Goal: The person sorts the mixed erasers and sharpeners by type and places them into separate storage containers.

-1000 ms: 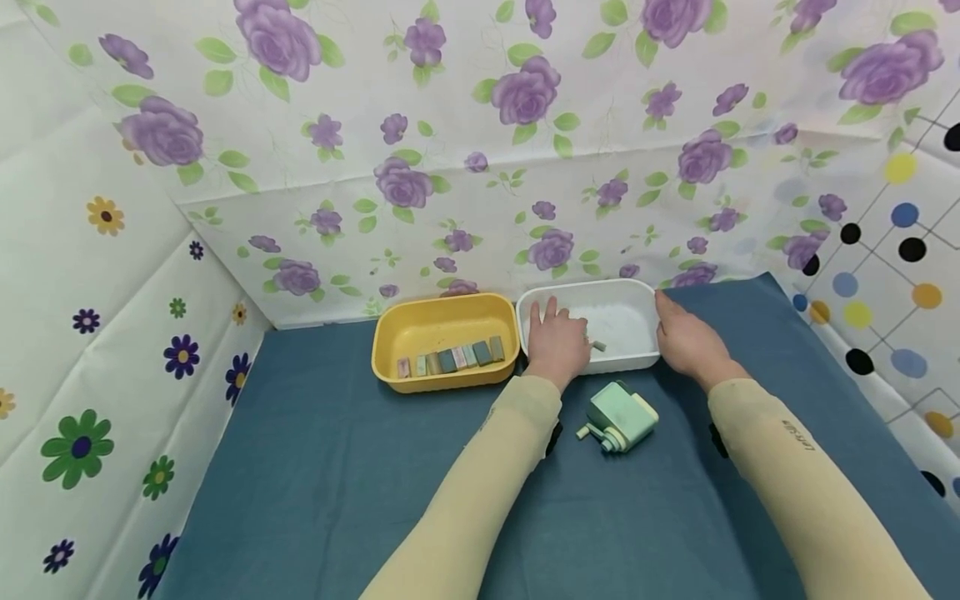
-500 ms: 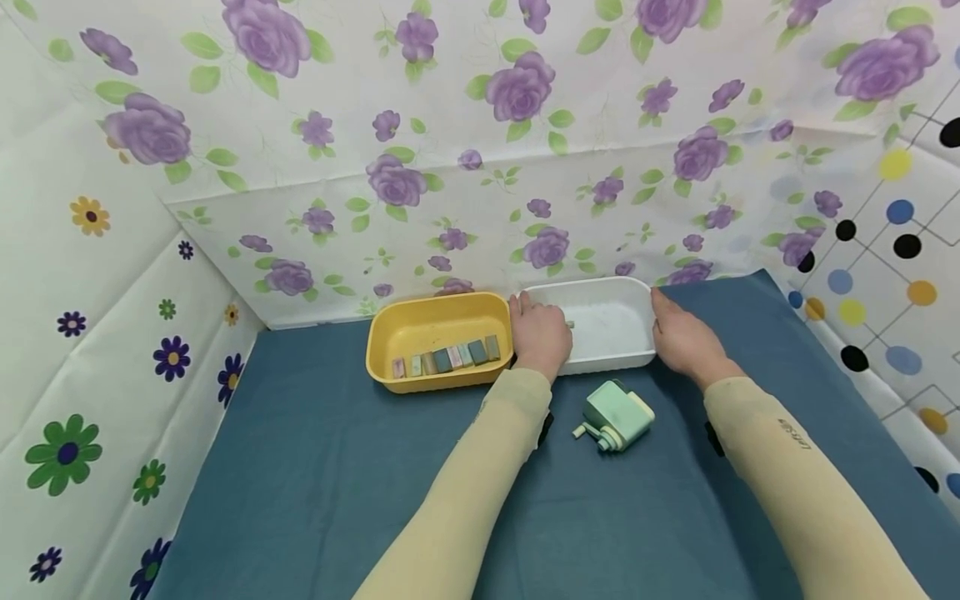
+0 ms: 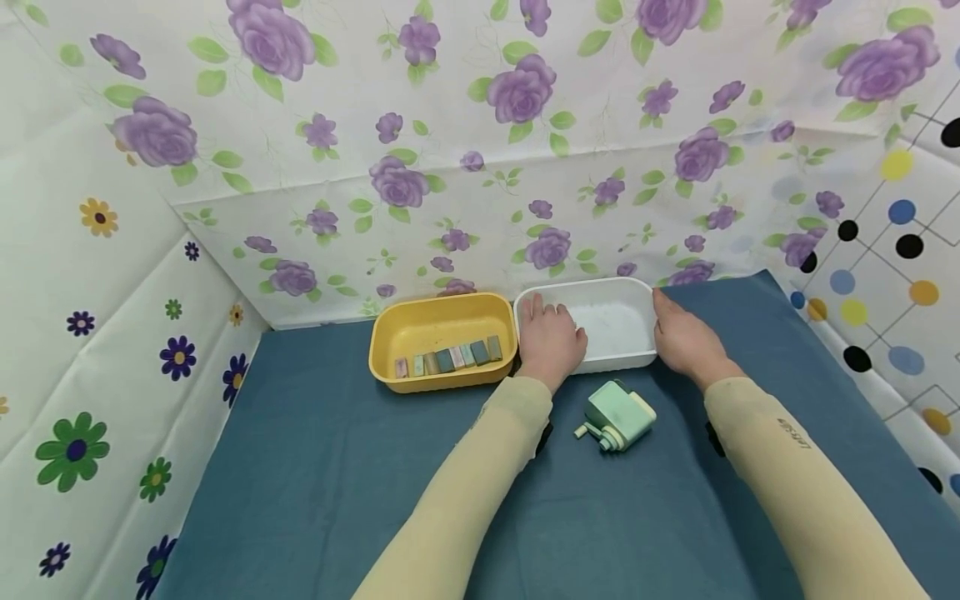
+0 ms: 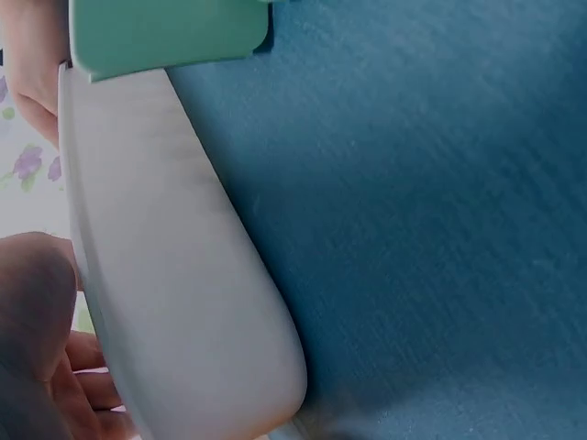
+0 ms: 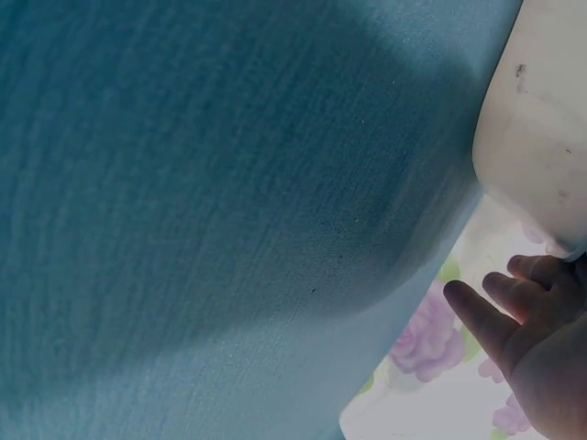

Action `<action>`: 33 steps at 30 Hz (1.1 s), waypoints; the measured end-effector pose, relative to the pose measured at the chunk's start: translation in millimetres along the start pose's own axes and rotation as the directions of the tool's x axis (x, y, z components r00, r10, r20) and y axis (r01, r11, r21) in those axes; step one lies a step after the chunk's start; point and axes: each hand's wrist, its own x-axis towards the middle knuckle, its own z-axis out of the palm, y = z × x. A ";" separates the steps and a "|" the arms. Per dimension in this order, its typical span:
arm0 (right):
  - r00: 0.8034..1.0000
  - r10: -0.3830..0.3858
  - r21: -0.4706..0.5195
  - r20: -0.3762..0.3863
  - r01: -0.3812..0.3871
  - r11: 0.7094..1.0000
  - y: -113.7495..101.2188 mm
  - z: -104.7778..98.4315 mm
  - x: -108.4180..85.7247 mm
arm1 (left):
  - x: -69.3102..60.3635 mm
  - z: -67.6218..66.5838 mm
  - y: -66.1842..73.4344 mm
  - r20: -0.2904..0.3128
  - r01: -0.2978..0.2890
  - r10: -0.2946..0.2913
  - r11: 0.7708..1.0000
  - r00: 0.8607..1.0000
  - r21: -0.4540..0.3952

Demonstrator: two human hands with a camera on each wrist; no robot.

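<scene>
In the head view a white plastic tray (image 3: 617, 321) stands against the back wall. My left hand (image 3: 551, 337) is over its left end, fingers spread forward inside the rim; what lies under the palm is hidden. Loosely bent fingers (image 4: 92, 390) show beyond the tray rim in the left wrist view. My right hand (image 3: 684, 337) holds the tray's right end at the rim. Several of its fingers (image 5: 481, 316) hang free beside the tray corner in the right wrist view. Touching the white tray on the left, a yellow tray (image 3: 390, 333) contains a row of small pastel blocks (image 3: 453, 358).
A mint-green box with a small crank (image 3: 619, 417), like a hand-crank pencil sharpener, lies on the blue cloth (image 3: 360, 483) in front of the white tray. A flowered sheet (image 3: 465, 200) rises behind the trays, and patterned sheets flank both sides.
My left hand moved from the white tray's middle to its left end, then its fingers spread out. The small greenish piece seen beside it is now hidden. My right hand stayed at the rim.
</scene>
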 end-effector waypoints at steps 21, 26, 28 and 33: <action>1.000 0.002 0.002 0.006 -0.002 1.000 -2.6 -2.7 -0.2 | -17.7 -9.9 0.0 -0.090 -0.142 0.134 0.985 0.987 -0.097; 1.000 0.001 0.023 -0.019 -0.001 1.000 -0.6 0.5 1.1 | -30.4 -15.3 5.9 -0.133 -0.226 0.207 0.963 0.969 -0.148; 0.999 0.000 0.030 -0.033 0.001 1.000 1.2 2.8 1.6 | -38.1 -16.3 9.0 -0.150 -0.264 0.239 0.948 0.959 -0.180; 0.998 -0.007 0.039 -0.060 0.009 0.999 7.1 7.2 3.6 | -59.3 -16.5 16.1 -0.184 -0.352 0.312 0.901 0.932 -0.253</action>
